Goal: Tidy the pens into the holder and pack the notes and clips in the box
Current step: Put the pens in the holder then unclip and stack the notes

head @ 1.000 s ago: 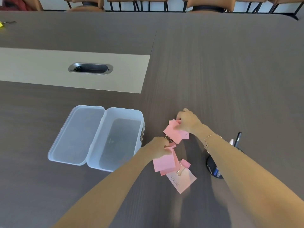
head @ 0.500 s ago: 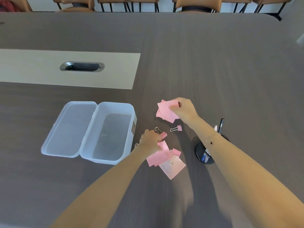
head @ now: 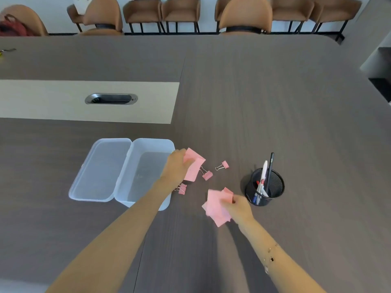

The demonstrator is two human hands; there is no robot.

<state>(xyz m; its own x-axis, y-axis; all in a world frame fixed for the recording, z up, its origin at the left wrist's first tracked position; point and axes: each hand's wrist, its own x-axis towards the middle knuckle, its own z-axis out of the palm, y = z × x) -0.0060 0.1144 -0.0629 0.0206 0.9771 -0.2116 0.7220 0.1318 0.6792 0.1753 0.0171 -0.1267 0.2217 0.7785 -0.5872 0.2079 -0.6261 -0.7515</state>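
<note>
My left hand grips a few pink notes just beside the right rim of the clear open box, whose inside looks empty. My right hand holds another bunch of pink notes low over the table, left of the black mesh pen holder. Pens stand in the holder. Pink binder clips lie loose on the table: one toward the holder, one under my left hand's notes, one by my left wrist.
The box's hinged lid lies flat to its left. A beige inlay with a metal cable slot crosses the dark wooden table behind it. Brown chairs line the far edge.
My left hand has lifted its notes up toward the box rim. My right hand has drawn back toward me with notes, ending beside the pen holder. The view has tilted up.
</note>
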